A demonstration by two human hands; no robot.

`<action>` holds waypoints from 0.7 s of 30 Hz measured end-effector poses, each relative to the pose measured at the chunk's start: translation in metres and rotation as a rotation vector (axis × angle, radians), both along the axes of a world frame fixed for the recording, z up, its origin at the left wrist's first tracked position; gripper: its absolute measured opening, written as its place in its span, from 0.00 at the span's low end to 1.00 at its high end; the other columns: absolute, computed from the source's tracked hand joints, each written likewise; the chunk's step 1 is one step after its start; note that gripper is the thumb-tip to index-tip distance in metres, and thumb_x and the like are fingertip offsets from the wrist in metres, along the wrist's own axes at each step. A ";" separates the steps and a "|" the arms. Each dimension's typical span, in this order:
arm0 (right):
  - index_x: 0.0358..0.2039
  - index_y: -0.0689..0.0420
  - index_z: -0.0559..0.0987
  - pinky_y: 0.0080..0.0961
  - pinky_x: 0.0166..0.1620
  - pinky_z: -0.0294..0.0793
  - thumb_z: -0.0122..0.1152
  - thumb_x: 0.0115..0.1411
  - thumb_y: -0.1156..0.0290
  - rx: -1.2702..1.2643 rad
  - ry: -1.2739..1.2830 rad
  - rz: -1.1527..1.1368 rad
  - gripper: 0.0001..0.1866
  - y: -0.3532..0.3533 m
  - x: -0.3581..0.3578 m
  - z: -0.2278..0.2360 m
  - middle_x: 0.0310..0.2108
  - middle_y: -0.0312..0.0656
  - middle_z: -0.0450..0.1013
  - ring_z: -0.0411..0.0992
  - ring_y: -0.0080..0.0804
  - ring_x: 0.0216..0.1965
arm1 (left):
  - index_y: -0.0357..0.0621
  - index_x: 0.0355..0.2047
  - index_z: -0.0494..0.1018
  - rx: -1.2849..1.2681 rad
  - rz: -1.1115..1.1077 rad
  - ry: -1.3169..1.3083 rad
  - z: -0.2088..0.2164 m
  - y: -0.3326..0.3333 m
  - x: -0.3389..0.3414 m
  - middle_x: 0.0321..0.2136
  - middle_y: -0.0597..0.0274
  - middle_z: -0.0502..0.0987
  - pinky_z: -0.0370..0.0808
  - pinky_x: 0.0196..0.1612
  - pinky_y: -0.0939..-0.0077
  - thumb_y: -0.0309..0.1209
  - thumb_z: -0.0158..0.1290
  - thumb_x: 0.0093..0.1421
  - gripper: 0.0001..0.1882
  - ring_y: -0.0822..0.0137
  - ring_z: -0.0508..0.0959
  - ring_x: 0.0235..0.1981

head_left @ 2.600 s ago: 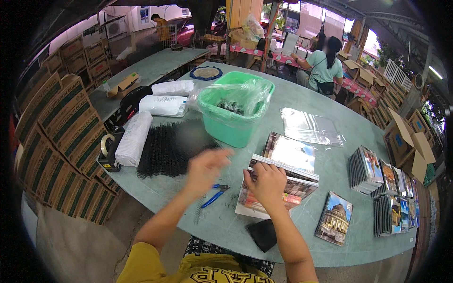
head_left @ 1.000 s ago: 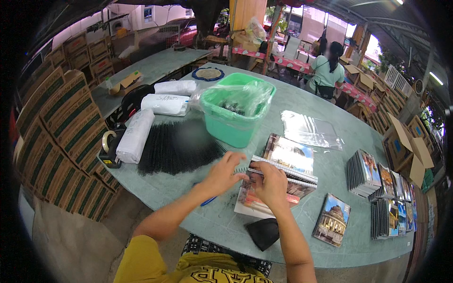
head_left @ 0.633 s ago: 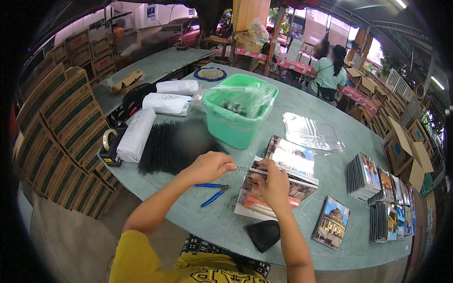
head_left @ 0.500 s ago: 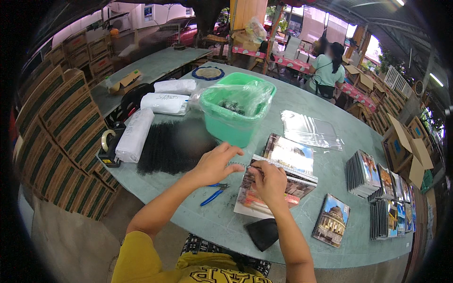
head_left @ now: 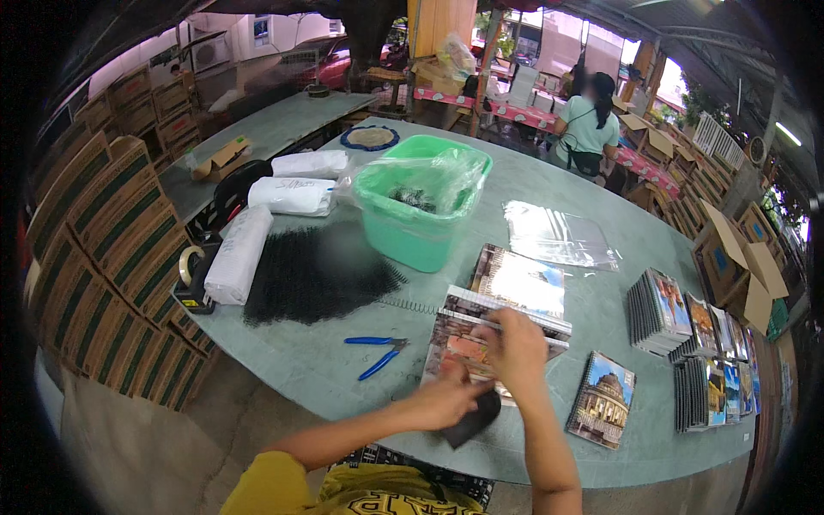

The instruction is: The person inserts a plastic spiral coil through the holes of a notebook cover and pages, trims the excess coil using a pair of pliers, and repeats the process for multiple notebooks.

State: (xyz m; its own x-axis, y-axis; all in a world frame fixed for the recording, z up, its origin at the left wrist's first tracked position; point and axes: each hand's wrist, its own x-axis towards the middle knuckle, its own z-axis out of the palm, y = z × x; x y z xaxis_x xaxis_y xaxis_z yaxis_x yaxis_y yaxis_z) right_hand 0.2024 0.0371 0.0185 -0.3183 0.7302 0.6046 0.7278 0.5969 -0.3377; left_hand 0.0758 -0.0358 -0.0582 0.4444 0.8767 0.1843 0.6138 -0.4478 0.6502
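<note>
In front of me lies a notebook (head_left: pixel 457 330) with a brown and orange picture cover. A thin dark wire coil (head_left: pixel 410 304) trails from its upper left edge toward the pile of black coils (head_left: pixel 313 279). My right hand (head_left: pixel 518 345) is on the notebook's right part, fingers bent together; whether they pinch something is hidden. My left hand (head_left: pixel 445 400) is over the notebook's near edge, thumb apart and fingers stretched right, slightly smeared. Partly beneath it is a black curved pad (head_left: pixel 476 422). Blue-handled pliers (head_left: pixel 378 354) lie open to the left.
Behind the notebook are more printed covers (head_left: pixel 519 283), clear plastic sleeves (head_left: pixel 558 236) and a green bin (head_left: pixel 412 232) with plastic film. White rolls (head_left: pixel 239 257) and a tape dispenser (head_left: pixel 196 276) sit left. At right lie a finished notebook (head_left: pixel 602 401) and stacked notebooks (head_left: pixel 659 311). A person (head_left: pixel 588 129) stands beyond.
My left hand has moved from the notebook's upper left down to its near edge. My right hand has shifted right and slightly down. The pliers appear turned and farther left.
</note>
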 end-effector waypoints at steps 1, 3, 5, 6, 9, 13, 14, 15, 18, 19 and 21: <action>0.30 0.55 0.74 0.36 0.34 0.65 0.61 0.51 0.68 0.003 -0.032 -0.033 0.08 0.000 0.015 0.002 0.24 0.41 0.73 0.72 0.42 0.30 | 0.51 0.52 0.65 -0.021 0.134 0.026 0.055 0.000 -0.020 0.44 0.45 0.65 0.70 0.43 0.58 0.27 0.55 0.51 0.26 0.48 0.72 0.42; 0.29 0.55 0.76 0.36 0.33 0.65 0.60 0.53 0.66 -0.008 -0.034 -0.033 0.07 -0.002 0.024 0.004 0.22 0.41 0.73 0.72 0.42 0.29 | 0.49 0.50 0.66 0.614 0.577 -0.272 0.082 0.008 -0.058 0.40 0.49 0.66 0.71 0.40 0.61 0.26 0.54 0.51 0.24 0.50 0.72 0.38; 0.28 0.54 0.77 0.35 0.32 0.64 0.60 0.53 0.66 -0.030 -0.016 -0.027 0.06 -0.002 0.013 0.007 0.23 0.41 0.74 0.72 0.41 0.28 | 0.48 0.46 0.69 0.625 0.557 -0.081 0.083 0.015 -0.068 0.36 0.56 0.68 0.72 0.37 0.65 0.23 0.55 0.50 0.21 0.55 0.72 0.36; 0.28 0.54 0.77 0.35 0.32 0.64 0.60 0.52 0.66 -0.042 -0.007 -0.023 0.06 -0.004 0.008 0.008 0.23 0.41 0.74 0.72 0.41 0.27 | 0.48 0.44 0.71 0.451 0.421 0.114 0.072 0.014 -0.066 0.35 0.57 0.69 0.72 0.36 0.67 0.22 0.56 0.48 0.21 0.57 0.73 0.36; 0.26 0.53 0.78 0.35 0.31 0.64 0.61 0.52 0.66 0.005 0.002 -0.037 0.06 -0.005 0.010 0.007 0.21 0.42 0.74 0.72 0.41 0.25 | 0.49 0.41 0.74 0.775 0.526 -0.085 0.092 0.017 -0.075 0.32 0.59 0.70 0.73 0.31 0.68 0.25 0.57 0.48 0.17 0.59 0.74 0.31; 0.26 0.54 0.79 0.34 0.31 0.64 0.61 0.52 0.66 -0.039 0.001 -0.022 0.06 -0.011 0.008 0.004 0.21 0.42 0.74 0.71 0.41 0.24 | 0.50 0.41 0.75 0.680 0.503 -0.146 0.080 0.015 -0.076 0.29 0.59 0.70 0.72 0.27 0.70 0.25 0.59 0.47 0.19 0.61 0.74 0.28; 0.26 0.54 0.79 0.34 0.31 0.64 0.61 0.52 0.66 -0.040 0.005 -0.028 0.06 -0.010 0.008 0.005 0.21 0.42 0.74 0.71 0.41 0.24 | 0.49 0.41 0.75 0.590 0.414 -0.094 0.074 0.017 -0.073 0.29 0.59 0.70 0.72 0.27 0.71 0.24 0.59 0.46 0.19 0.61 0.74 0.27; 0.27 0.54 0.78 0.34 0.31 0.64 0.61 0.52 0.68 -0.014 -0.002 -0.011 0.05 -0.011 0.010 0.006 0.21 0.41 0.73 0.71 0.41 0.25 | 0.48 0.41 0.75 0.588 0.367 -0.106 0.072 0.016 -0.074 0.30 0.58 0.70 0.71 0.28 0.71 0.23 0.58 0.47 0.18 0.61 0.74 0.29; 0.28 0.54 0.78 0.33 0.33 0.64 0.60 0.52 0.69 -0.040 -0.052 -0.027 0.04 -0.013 0.011 0.008 0.21 0.42 0.73 0.71 0.41 0.26 | 0.47 0.40 0.73 0.839 0.633 -0.267 0.104 0.016 -0.073 0.30 0.56 0.70 0.72 0.32 0.70 0.24 0.58 0.49 0.16 0.59 0.74 0.31; 0.30 0.55 0.77 0.33 0.33 0.64 0.59 0.51 0.71 -0.055 -0.071 -0.020 0.05 -0.015 0.008 0.010 0.24 0.41 0.73 0.71 0.40 0.29 | 0.45 0.40 0.72 0.749 0.610 -0.303 0.107 0.012 -0.074 0.32 0.54 0.71 0.71 0.35 0.67 0.25 0.58 0.49 0.16 0.56 0.73 0.33; 0.31 0.55 0.76 0.33 0.33 0.63 0.60 0.51 0.71 0.019 -0.076 0.002 0.06 -0.015 0.005 0.010 0.26 0.40 0.73 0.70 0.39 0.31 | 0.43 0.38 0.71 0.349 0.400 -0.222 0.078 -0.002 -0.062 0.35 0.52 0.71 0.71 0.38 0.64 0.30 0.58 0.50 0.14 0.52 0.73 0.35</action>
